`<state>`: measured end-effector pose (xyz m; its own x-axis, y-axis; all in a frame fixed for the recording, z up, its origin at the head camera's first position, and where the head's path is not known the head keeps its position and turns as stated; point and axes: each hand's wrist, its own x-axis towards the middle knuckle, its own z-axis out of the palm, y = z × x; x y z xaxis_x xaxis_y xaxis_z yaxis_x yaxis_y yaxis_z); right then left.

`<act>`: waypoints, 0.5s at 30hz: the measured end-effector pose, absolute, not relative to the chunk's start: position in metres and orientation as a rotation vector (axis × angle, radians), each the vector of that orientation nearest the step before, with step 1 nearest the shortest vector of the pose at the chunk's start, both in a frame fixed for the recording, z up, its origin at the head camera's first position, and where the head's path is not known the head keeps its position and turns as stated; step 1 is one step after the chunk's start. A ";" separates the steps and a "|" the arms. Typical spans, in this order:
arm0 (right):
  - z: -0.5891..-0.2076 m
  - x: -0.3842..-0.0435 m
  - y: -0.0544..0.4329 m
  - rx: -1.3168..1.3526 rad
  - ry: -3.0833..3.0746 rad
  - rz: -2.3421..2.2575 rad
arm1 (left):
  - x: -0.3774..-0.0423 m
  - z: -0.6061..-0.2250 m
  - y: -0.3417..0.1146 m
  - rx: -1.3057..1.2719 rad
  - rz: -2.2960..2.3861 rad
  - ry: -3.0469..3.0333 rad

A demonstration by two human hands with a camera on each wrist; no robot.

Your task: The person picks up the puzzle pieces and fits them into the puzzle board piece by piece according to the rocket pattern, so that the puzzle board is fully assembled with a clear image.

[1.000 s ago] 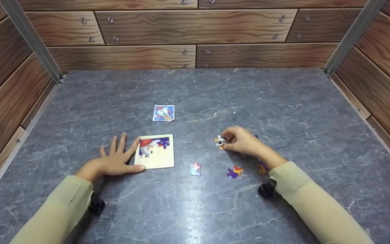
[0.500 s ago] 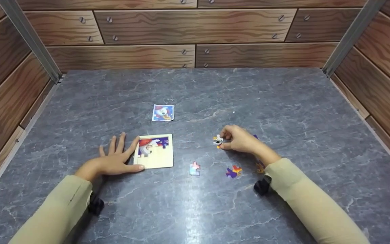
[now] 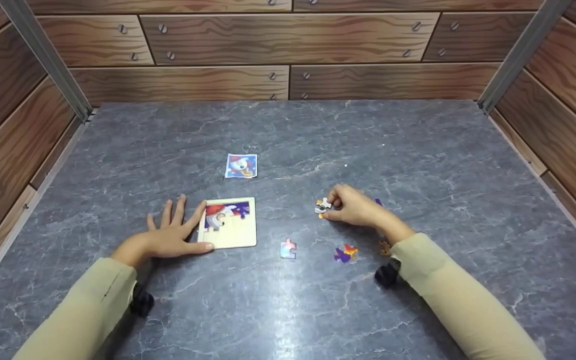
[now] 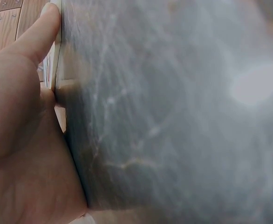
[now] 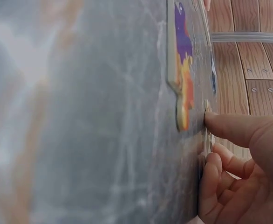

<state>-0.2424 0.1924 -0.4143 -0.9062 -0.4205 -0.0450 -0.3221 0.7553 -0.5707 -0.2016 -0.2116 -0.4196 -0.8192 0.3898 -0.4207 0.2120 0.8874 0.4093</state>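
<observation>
My left hand (image 3: 170,241) lies with fingers spread at the left side of a square puzzle board (image 3: 235,236), its index finger and thumb touching the frame. Part of a red, white and purple picture fills the board's upper left and top; bare pale wood shows over the rest. To the right, my right hand (image 3: 354,206) pinches a white and grey puzzle piece (image 3: 322,206) with orange spots between thumb and fingers, close to the table. In the right wrist view, the held piece is seen edge-on at the fingertips.
A small picture card (image 3: 241,166) lies behind the board. A pink and light blue piece (image 3: 288,248) and a purple and orange piece (image 3: 346,253) are in front. Another orange piece (image 3: 384,247) sits by the right sleeve, and a purple one (image 3: 378,202) is partly hidden behind the right hand.
My right hand has shifted slightly left, and the piece in its fingers has turned a little. The left hand and the board stay in place.
</observation>
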 end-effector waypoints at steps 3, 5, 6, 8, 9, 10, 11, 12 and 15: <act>-0.414 -0.243 0.193 -0.584 2.777 -0.876 | -0.201 -0.420 -0.211 0.440 0.475 2.551; -0.414 -0.244 0.193 -0.575 2.773 -0.884 | -0.201 -0.420 -0.212 0.441 0.472 2.554; -0.414 -0.244 0.193 -0.572 2.769 -0.888 | -0.201 -0.420 -0.212 0.442 0.467 2.555; -0.414 -0.245 0.194 -0.566 2.764 -0.894 | -0.201 -0.421 -0.212 0.442 0.463 2.557; -0.414 -0.245 0.194 -0.565 2.761 -0.895 | -0.201 -0.420 -0.212 0.442 0.462 2.558; -0.414 -0.246 0.195 -0.562 2.756 -0.898 | -0.201 -0.421 -0.212 0.438 0.460 2.557; -0.413 -0.246 0.195 -0.559 2.752 -0.900 | -0.202 -0.421 -0.211 0.436 0.460 2.556; -0.413 -0.246 0.196 -0.554 2.747 -0.906 | -0.202 -0.421 -0.211 0.433 0.458 2.555; -0.412 -0.247 0.196 -0.516 2.704 -0.964 | -0.202 -0.421 -0.212 0.424 0.458 2.550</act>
